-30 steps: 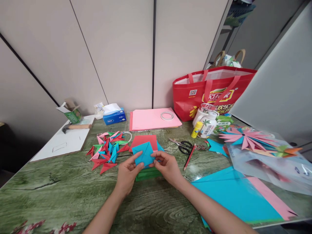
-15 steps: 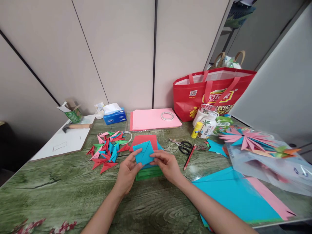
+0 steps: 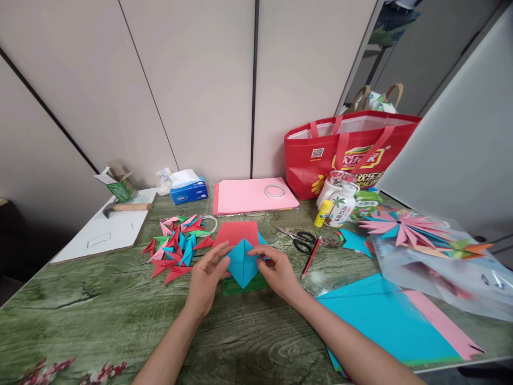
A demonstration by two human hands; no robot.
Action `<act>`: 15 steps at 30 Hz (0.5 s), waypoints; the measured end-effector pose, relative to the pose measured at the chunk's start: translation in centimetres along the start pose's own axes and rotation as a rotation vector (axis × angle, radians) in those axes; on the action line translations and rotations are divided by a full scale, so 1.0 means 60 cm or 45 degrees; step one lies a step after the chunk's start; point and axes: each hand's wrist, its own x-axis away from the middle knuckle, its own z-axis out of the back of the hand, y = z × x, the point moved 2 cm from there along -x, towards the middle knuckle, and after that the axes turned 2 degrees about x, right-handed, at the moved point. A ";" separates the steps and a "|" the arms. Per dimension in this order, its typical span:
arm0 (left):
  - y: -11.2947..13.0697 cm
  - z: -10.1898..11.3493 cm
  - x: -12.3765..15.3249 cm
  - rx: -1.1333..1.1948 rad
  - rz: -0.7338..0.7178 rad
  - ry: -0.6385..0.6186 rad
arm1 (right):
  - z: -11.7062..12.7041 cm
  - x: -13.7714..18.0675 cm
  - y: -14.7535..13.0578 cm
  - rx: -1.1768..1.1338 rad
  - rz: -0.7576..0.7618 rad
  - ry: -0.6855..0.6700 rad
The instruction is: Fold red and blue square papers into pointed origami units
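A folded blue paper is held up between both hands, shaped like a diamond with a crease down its middle and one corner pointing down. My left hand pinches its left corner between thumb and fingers. At the right corner, my right hand grips it with thumb and forefinger. Behind and below lies a stack of coloured paper squares, with a red square on top and green paper at the near edge. To the left is a pile of folded red, blue, pink and green paper pieces.
Right of the hands lie black-handled scissors and a red pencil. A yellow glue stick, a white bottle and a red bag stand behind. Blue sheets lie front right; a hammer rests far left.
The blue paper has turned from a tilted square to an upright diamond, corner down, with its middle crease showing. Both hands have shifted their hold to its side corners.
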 end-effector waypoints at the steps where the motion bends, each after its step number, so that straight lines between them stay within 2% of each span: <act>1: -0.002 0.002 -0.001 0.002 0.027 0.031 | 0.000 0.000 -0.002 0.021 0.005 -0.013; 6: -0.022 0.003 -0.002 -0.090 0.236 -0.009 | 0.000 0.001 0.000 0.017 -0.014 -0.028; 11: -0.027 -0.009 0.005 -0.126 0.318 -0.193 | -0.001 -0.001 0.014 -0.075 -0.058 -0.002; 15: -0.021 -0.013 0.009 -0.060 0.367 -0.306 | -0.002 -0.001 0.008 -0.037 -0.026 -0.047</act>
